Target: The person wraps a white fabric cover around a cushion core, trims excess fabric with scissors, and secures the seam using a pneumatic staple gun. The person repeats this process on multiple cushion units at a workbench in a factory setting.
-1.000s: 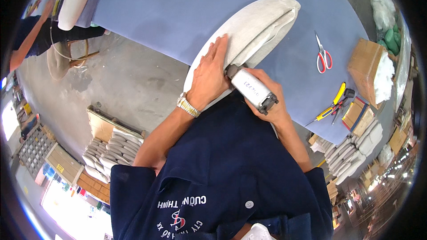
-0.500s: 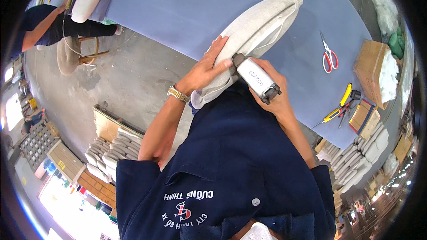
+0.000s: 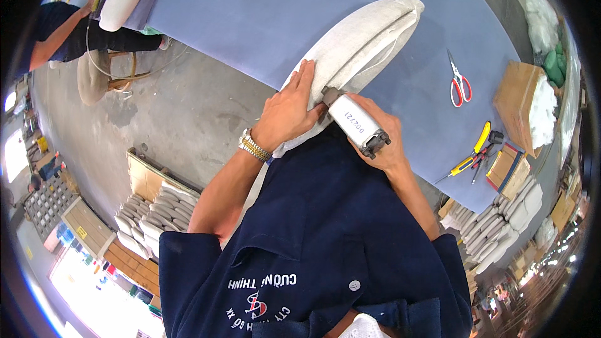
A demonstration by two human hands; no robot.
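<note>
A cushion (image 3: 357, 40) covered in light grey fabric is tilted on its edge, its far end over the blue table and its near end against my shirt. My left hand (image 3: 291, 109) grips its left side, fingers along the outer cover and thumb by the folded fabric edge. My right hand (image 3: 383, 130) is closed around a silver staple gun (image 3: 354, 117). The gun's dark nose meets the fabric at the cushion's inner side, close to my left thumb. My right fingers are partly hidden behind the gun's body.
On the blue table (image 3: 250, 19) lie red-handled scissors (image 3: 460, 84), a yellow cutter (image 3: 471, 156) and a small wooden box (image 3: 506, 169). A cardboard box (image 3: 516, 106) holds white stuffing. Stacked cushions (image 3: 498, 225) stand at right and lower left. Another person (image 3: 59, 37) works at upper left.
The staple gun's nose has shifted slightly toward me along the fabric edge. My left hand has moved a little on the cushion, its fingers now pointing farther forward.
</note>
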